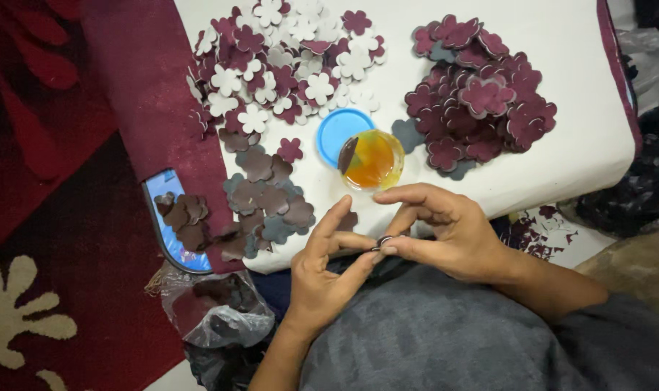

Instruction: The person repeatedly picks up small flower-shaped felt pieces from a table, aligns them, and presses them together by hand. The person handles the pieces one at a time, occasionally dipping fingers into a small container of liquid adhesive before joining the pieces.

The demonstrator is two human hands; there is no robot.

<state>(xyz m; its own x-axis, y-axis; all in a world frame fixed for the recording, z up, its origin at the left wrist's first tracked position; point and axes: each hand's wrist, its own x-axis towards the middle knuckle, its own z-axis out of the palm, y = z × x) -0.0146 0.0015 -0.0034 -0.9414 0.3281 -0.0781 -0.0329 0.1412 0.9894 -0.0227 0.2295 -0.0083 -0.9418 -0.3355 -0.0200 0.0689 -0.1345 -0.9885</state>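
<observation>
My left hand [328,268] and my right hand [445,228] meet over my lap, both pinching one small dark flower-shaped piece [382,241] between thumbs and fingertips. Just beyond them a clear round tub of amber glue [370,160] stands on the white board [583,87], with a dark piece dipped in it and a blue lid [334,130] beside it. A pile of maroon and white flower cut-outs [286,65] lies far left, a heap of maroon ones [481,98] far right, and flat brown pieces [268,199] near my left hand.
More brown pieces lie on a blue-rimmed mirror [171,221] at the board's left corner. A crumpled clear plastic bag [217,315] sits below it on the dark red patterned carpet [47,181]. Maroon scraps [539,228] lie on the floor at right.
</observation>
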